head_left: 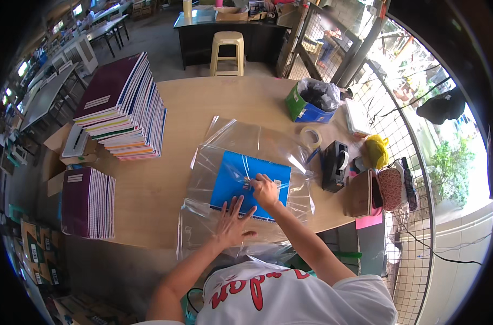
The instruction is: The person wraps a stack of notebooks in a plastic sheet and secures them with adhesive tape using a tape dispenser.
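Observation:
A blue spiral notebook (225, 176) lies slightly turned on the table in front of me, its bound edge toward me. Clear plastic sheeting (241, 131) spreads wrinkled around it on all sides; whether a layer also covers the notebook is hard to tell. My left hand (233, 223) rests flat with fingers spread at the notebook's near left edge. On the cover's right half, my right hand (265, 191) presses down with curled fingers. Whatever those fingers pinch, if anything, is hidden.
Tall notebook stacks (108, 89) and a shorter purple-covered pile (77, 203) stand on the left. To the right are a tape roll (311, 137), a black tape dispenser (334, 167), a bag-lined box (313, 103) and pouches (391, 189). Wire mesh (406, 260) borders the table's right side.

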Action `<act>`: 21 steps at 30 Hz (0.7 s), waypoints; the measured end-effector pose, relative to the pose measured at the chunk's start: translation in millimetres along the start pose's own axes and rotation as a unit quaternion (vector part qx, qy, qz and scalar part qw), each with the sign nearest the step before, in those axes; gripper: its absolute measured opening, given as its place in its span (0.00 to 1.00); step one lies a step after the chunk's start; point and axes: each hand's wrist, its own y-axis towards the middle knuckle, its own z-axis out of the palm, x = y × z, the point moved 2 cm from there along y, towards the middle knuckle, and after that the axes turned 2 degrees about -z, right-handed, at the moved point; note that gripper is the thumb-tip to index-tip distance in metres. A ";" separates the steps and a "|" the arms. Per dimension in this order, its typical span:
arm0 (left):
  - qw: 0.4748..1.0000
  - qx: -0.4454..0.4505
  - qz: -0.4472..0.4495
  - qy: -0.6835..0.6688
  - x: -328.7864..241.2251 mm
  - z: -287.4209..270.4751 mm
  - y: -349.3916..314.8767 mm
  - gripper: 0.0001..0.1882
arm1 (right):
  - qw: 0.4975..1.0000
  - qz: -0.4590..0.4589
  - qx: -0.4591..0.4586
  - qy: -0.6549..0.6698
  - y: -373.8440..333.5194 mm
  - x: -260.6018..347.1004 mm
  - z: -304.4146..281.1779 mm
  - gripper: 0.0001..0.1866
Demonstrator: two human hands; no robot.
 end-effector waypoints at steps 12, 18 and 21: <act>0.991 0.044 -0.096 0.079 -3.9 -0.3 66.6 0.58 | 0.999 0.018 -0.034 -0.003 -1.6 11.0 -14.7 0.05; 0.987 0.025 -0.114 0.110 -1.7 9.7 73.1 0.63 | 1.000 -0.007 0.001 0.003 -2.9 7.4 1.3 0.04; 0.989 0.028 -0.097 0.106 -2.7 -2.2 65.9 0.61 | 0.997 0.003 0.074 0.019 -3.5 6.3 -1.1 0.08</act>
